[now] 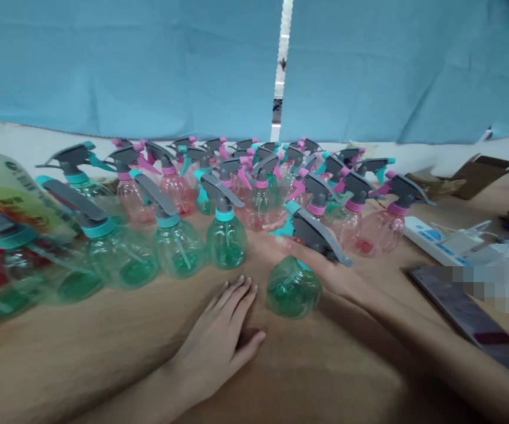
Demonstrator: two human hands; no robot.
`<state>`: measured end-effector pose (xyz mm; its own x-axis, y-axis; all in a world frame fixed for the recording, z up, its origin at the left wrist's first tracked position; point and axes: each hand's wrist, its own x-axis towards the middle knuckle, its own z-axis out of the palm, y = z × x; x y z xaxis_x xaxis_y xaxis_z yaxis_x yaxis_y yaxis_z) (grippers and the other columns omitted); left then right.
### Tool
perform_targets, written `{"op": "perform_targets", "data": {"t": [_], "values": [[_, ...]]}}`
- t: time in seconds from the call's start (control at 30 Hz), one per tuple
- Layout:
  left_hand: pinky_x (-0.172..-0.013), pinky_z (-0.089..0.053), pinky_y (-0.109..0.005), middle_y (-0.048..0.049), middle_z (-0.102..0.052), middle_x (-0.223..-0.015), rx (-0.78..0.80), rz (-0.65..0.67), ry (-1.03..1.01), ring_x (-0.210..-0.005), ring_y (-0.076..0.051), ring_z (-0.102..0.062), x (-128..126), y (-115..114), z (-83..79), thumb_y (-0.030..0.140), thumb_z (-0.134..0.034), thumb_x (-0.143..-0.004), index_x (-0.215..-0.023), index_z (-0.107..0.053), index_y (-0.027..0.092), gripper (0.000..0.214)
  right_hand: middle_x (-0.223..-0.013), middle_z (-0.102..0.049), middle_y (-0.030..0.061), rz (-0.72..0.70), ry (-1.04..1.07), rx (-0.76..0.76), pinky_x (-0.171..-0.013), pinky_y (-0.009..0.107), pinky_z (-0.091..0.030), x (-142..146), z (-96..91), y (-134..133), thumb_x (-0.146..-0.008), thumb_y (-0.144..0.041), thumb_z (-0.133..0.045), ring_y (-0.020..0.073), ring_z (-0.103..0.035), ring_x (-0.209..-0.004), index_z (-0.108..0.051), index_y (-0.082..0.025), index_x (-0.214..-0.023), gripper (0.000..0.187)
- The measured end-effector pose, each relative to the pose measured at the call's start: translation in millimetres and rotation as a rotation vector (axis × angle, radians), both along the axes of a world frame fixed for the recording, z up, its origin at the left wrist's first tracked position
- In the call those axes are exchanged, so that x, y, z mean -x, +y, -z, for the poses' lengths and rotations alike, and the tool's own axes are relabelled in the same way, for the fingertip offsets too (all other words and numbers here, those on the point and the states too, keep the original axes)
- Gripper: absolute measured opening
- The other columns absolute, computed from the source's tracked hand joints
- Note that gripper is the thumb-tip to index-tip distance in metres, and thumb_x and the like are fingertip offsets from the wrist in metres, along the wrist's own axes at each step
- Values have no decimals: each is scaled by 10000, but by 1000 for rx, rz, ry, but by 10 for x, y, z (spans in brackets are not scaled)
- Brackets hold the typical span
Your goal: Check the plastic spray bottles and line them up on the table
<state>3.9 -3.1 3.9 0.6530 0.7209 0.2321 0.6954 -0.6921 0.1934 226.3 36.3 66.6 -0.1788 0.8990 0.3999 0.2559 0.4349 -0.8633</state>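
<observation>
The brown tabletop [148,359] carries spray bottles [227,242] toward its far edge, a power strip [426,233] and flat dark device [475,321] toward its right.

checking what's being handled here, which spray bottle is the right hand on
The green one just right of the left hand: it alone has the right hand at its neck, and is apart from the row of green bottles further left.

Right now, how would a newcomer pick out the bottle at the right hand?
Below the blue backdrop, find the brown table. In front of the pink spray bottles, spot the green bottle; it alone has the right hand at its neck.
</observation>
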Motion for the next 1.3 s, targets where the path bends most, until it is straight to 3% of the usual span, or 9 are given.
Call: {"op": "perform_targets", "data": {"t": [0.37, 0.8, 0.93, 1.03, 1.3], "values": [[-1093, -297, -482, -130, -407, -1464, 21, 4, -29, -1335, -292, -384, 13, 3, 23, 422, -516, -921, -1428, -362, 157, 592, -729, -535, 1, 81, -65, -78, -644, 309, -458, -5, -115, -69, -854, -560, -524, 172, -515, -695, -602, -276, -807, 298], [-1094, -300, -486, -136, -412, -1459, 20, 7, -22, -1336, -294, -384, 9, 8, 5, 419, -507, -925, -1418, -378, 141, 581, -728, -518, -1, 175, -70, -104, -627, 305, -480, -69, 13, -69, -891, -469, -515, 169, -518, -689, -595, -275, -780, 238], [-1090, -301, -484, -124, -414, -1460, 24, 6, -27, -1333, -295, -389, 9, 13, 4, 415, -512, -921, -1430, -365, 175, 582, -742, -547, -3, 104, -66, -95, -634, 315, -482, -45, -39, -63, -869, -508, -533, 177, -538, -704, -626, -280, -818, 252], [-1092, -297, -482, -121, -407, -1466, 30, 5, -22, -1336, -293, -384, 8, 14, 7, 412, -517, -919, -1437, -354, 181, 590, -865, -624, 6, 6, -12, -52, -704, 330, -502, -6, -97, -81, -863, -520, -532, 193, -590, -808, -643, -291, -926, 262], [-1094, -292, -479, -114, -403, -1469, 40, 3, -27, -1341, -287, -375, 4, 9, -3, 423, -511, -924, -1436, -357, 181, 586, -805, -614, -5, 22, 7, -17, -651, 308, -482, 7, -89, -122, -856, -502, -550, 166, -569, -695, -646, -307, -1006, 265]]}}
